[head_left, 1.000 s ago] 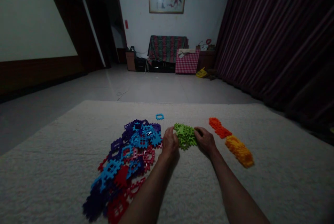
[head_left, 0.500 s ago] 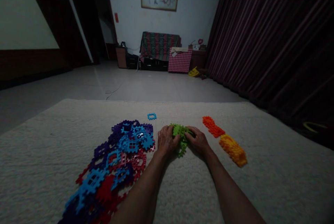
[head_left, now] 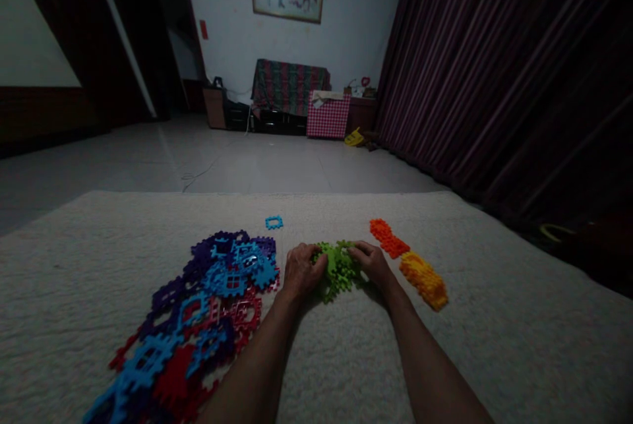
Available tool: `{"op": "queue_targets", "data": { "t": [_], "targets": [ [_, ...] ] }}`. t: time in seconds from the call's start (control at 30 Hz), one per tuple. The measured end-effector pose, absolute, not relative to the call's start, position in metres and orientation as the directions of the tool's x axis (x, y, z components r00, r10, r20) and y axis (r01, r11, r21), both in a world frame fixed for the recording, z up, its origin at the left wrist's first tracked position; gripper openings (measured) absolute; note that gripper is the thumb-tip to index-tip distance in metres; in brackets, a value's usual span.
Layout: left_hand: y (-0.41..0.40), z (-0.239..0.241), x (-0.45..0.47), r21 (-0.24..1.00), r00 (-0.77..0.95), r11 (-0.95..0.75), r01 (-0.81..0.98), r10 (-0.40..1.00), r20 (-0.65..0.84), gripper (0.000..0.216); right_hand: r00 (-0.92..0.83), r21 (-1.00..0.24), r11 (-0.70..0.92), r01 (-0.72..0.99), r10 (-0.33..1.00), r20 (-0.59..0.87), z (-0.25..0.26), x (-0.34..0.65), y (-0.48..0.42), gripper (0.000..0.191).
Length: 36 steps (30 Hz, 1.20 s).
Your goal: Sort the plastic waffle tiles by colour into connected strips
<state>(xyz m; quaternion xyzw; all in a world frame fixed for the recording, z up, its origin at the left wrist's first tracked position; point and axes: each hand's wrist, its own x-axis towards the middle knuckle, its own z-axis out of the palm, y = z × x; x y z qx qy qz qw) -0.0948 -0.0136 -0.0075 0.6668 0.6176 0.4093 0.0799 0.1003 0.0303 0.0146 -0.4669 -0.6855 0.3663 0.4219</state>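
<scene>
Lower centre of the frame, green pieces (head_left: 337,270) sit between my left hand (head_left: 303,271) and right hand (head_left: 374,264), fingers of both pinching the edges.

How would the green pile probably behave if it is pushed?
The green pile would probably spread into separate pieces, since it looks loosely heaped. The toothed edges may catch on one another. The pieces look flat, so rolling seems unlikely.
</scene>
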Motion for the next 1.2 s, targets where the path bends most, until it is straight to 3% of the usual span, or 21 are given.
{"op": "queue_targets", "data": {
  "t": [0.27,0.4,0.5,0.63,0.77,1.0,1.2],
  "targets": [
    [-0.013,-0.012,-0.093,0.529,-0.059,-0.25,0.811,0.865,0.498,0.023,0.061,-0.9,0.234,0.368,0.96,0.274,0.011,0.096,0.04,0.031],
    [-0.012,-0.01,-0.094,0.508,0.026,-0.293,0.81,0.883,0.468,0.031,0.023,-0.801,0.253,0.542,0.949,0.316,0.009,0.085,0.034,0.03],
    [-0.011,-0.008,-0.096,0.542,0.012,-0.29,0.789,0.889,0.458,0.027,-0.03,-0.793,0.276,0.543,0.95,0.31,0.009,0.082,0.034,0.033],
    [-0.011,-0.008,-0.097,0.568,-0.021,-0.301,0.766,0.872,0.489,0.019,0.025,-0.77,0.248,0.588,0.946,0.323,0.007,0.086,0.055,0.034],
    [-0.01,-0.01,-0.098,0.575,-0.011,-0.318,0.754,0.869,0.495,0.017,0.073,-0.678,0.131,0.723,0.962,0.264,0.008,0.089,0.081,0.038],
    [-0.01,-0.011,-0.099,0.588,-0.004,-0.313,0.745,0.88,0.474,0.018,0.107,-0.435,0.003,0.901,0.967,0.23,0.013,0.083,0.072,0.073],
    [-0.011,-0.008,-0.098,0.588,-0.005,-0.309,0.748,0.883,0.47,0.017,0.094,-0.331,-0.036,0.943,0.982,0.161,0.015,0.073,0.072,0.05]
  ]
}}
